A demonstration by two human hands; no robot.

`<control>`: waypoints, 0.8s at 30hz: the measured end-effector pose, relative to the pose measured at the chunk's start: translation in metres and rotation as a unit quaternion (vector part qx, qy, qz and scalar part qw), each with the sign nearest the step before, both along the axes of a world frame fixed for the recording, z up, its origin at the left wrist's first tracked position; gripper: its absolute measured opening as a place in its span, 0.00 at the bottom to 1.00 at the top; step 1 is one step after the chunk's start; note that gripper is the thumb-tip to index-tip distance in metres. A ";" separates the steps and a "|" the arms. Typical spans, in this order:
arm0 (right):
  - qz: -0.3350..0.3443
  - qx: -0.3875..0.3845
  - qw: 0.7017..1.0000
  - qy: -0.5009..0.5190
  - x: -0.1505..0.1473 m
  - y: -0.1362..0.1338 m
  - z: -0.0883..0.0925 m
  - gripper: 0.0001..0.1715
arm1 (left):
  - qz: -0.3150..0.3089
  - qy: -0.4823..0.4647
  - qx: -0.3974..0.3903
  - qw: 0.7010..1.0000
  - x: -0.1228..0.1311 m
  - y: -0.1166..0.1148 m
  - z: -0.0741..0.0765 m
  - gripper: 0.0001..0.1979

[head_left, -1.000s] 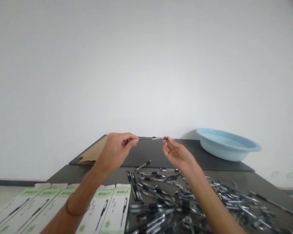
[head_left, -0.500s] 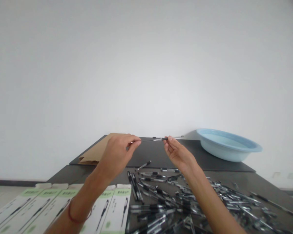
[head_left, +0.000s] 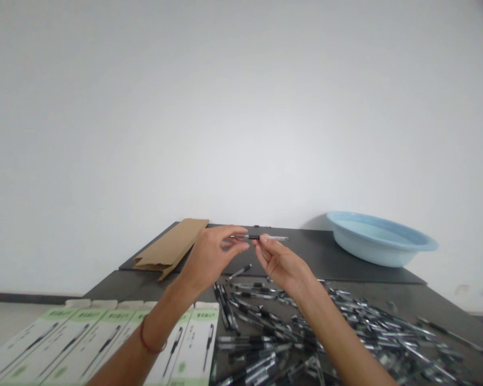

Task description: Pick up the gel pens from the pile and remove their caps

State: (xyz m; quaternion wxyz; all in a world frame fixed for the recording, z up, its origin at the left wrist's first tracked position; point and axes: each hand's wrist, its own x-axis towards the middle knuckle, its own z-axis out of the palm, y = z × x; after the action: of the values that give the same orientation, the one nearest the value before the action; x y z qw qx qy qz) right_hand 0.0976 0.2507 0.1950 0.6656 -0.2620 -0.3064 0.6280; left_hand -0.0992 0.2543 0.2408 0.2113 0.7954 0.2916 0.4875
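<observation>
A slim, clear pen (head_left: 254, 237) is pinched by the right hand (head_left: 284, 262) and framed by the parted left hand (head_left: 211, 254). A dark table (head_left: 430, 305) is backed by white wall (head_left: 241, 118).

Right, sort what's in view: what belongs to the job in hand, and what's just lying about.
Belongs to the job:
pen, held in the right hand, left hand at its end
loose pens, likely
boxes, probably: pens are printed on them

Just lying about, I'd judge:
bag
basin
</observation>
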 end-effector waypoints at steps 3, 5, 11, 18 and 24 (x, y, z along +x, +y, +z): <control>0.021 0.007 0.999 -0.034 -0.002 0.001 -0.003 0.15 | -0.021 0.011 0.009 1.000 -0.001 -0.002 0.000 0.08; 0.035 0.009 0.997 -0.064 -0.001 0.001 -0.004 0.16 | -0.024 0.019 0.015 0.999 -0.001 -0.002 0.000 0.06; -0.007 0.043 0.983 -0.180 0.021 -0.002 0.009 0.32 | -0.001 0.068 0.021 0.997 -0.009 -0.001 0.005 0.05; -0.020 0.272 0.747 -0.606 0.025 -0.021 0.023 0.08 | -0.046 0.110 -0.019 0.993 -0.005 -0.003 0.003 0.05; 0.000 0.282 0.736 -0.616 0.020 -0.024 0.019 0.13 | -0.131 0.064 -0.105 0.984 0.004 0.009 -0.010 0.15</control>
State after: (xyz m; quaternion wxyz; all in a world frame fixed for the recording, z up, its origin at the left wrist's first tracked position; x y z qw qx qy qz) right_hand 0.1173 0.2267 0.2142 0.3749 -0.3918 -0.8124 0.2142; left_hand -0.0955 0.2629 0.2307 0.3366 0.8296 0.2474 0.3706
